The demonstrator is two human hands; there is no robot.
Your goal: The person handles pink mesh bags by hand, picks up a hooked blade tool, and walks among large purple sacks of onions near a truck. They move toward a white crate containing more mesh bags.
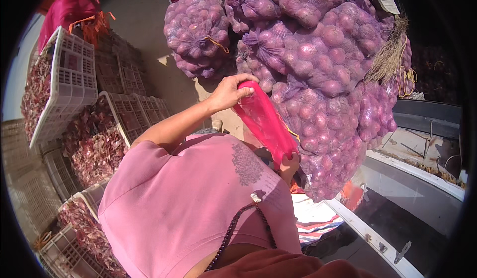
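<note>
A bright pinkish-red mesh bag (261, 114) is stretched out in front of my chest, looking flat and unfilled. Its upper left end is gripped by my left hand (231, 93), with the thumb on top. My right hand (288, 168) has closed round the lower right end, partly hidden by the bag. A yellow drawstring (293, 133) shows along the bag's right edge. Just beyond it rises a pile of purple net sacks (318, 114) full of red onions.
Another filled onion sack (197, 35) stands at the far left of the pile. White plastic crates (74, 74) of dry onion skins are stacked to my left. A dry twig broom (390, 54) leans on the sacks. A white metal vehicle side (377, 238) and striped sheet (315, 218) lie right.
</note>
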